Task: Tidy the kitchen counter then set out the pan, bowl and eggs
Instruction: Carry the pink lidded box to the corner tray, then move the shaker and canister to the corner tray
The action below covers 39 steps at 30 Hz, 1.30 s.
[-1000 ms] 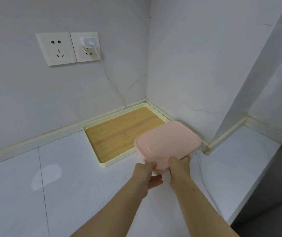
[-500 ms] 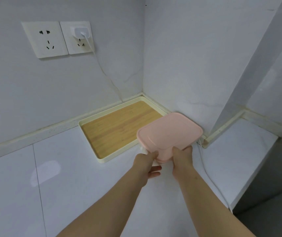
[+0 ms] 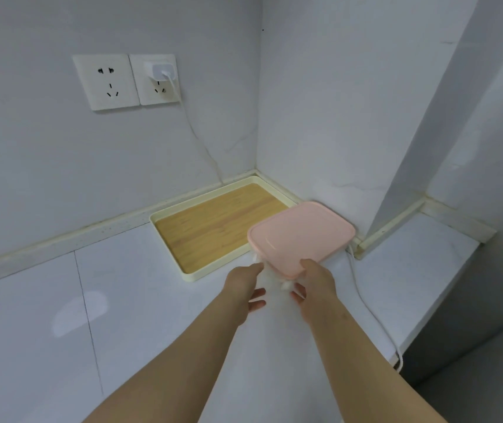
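**Two hands at a pink-lidded container in a white kitchen corner**

A white, glossy counter (image 3: 122, 300) meets pale grey walls in a corner. On the left wall are two sockets (image 3: 106, 82). A white charger (image 3: 160, 71) is plugged into the right one, and its cable (image 3: 366, 300) trails across the counter. A cream-rimmed tray (image 3: 189, 276) with a wooden floor lies in the corner.

The clear container (image 3: 302, 236) with a pink lid is just right of the tray, near the wall. The right hand (image 3: 317, 285) grips its near edge, thumb on the lid and fingers beneath. The left hand (image 3: 244, 288) is beside it with loosely extended fingers; contact cannot be told.

Half a second ago both hands gripped the container. It now sits deeper in the corner.
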Each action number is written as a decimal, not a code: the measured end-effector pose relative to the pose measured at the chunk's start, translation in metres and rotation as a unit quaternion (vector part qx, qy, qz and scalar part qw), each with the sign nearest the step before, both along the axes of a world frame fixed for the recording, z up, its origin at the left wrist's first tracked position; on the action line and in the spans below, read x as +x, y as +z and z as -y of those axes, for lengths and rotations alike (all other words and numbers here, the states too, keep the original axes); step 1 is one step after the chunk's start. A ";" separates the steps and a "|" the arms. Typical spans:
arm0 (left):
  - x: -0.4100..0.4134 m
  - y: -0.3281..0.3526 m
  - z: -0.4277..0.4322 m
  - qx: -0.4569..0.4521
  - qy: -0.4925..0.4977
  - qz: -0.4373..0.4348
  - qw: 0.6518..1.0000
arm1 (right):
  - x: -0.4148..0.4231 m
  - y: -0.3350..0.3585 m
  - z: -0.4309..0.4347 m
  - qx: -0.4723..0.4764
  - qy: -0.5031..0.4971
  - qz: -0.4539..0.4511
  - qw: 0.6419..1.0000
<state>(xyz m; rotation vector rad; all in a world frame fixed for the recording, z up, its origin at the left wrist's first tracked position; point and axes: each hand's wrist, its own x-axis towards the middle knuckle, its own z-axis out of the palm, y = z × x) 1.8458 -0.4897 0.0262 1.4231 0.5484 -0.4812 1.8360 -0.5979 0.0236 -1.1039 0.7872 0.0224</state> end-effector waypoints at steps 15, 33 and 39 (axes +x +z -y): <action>-0.145 0.009 -0.188 0.058 0.202 0.071 0.975 | -0.122 0.004 -0.195 0.050 0.229 -0.032 0.972; -0.515 0.017 -0.338 0.039 0.685 0.068 0.724 | -0.401 0.016 -0.405 0.011 0.698 -0.022 0.716; -0.670 0.012 -0.365 0.039 0.766 0.091 0.635 | -0.553 0.013 -0.463 0.016 0.784 -0.010 0.620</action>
